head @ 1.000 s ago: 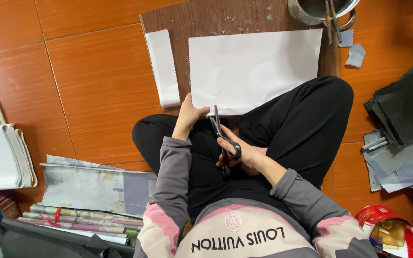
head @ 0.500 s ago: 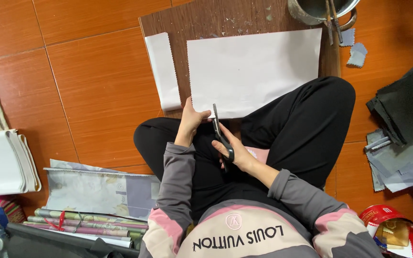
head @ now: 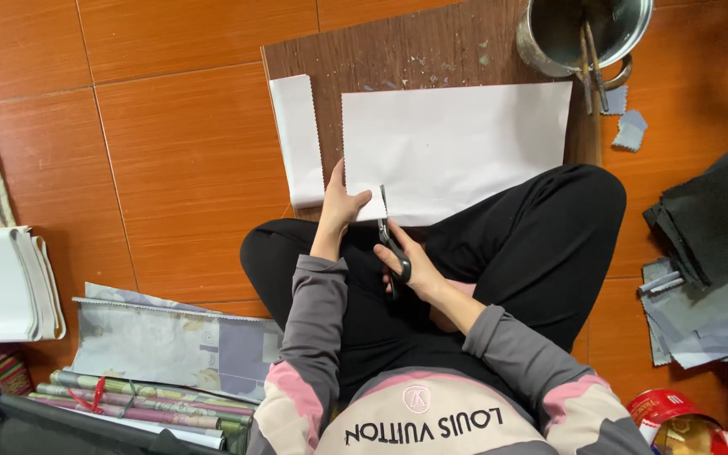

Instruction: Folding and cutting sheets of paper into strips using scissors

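Two hands are on one job, so I will go from the biggest thing down. Biggest is the brown board (head: 431, 50) on the tiled floor, serving as my worktop; it is only a loose slab, and a knock from my knee could slide it and drag the cut off line. On it lies the large white sheet (head: 457, 143), its near edge at my crossed legs; it looks thin and limp, so it may buckle or tear rather than part cleanly. Just left of it sits a narrow white strip (head: 297, 139) with a zigzag edge, close enough that my wrist could sweep it away. Beyond the sheet, a metal pot (head: 579, 34) holding tools stands at the board's far corner, where a tug on the sheet might nudge it. My left hand (head: 340, 206) lies flat, fingers spread, pinning the sheet's near left corner right beside the blades, and that closeness is my main worry: a slip could nick a finger. My right hand (head: 406, 261) is closed through the handles of the scissors (head: 391, 240), tips entering the sheet's near edge
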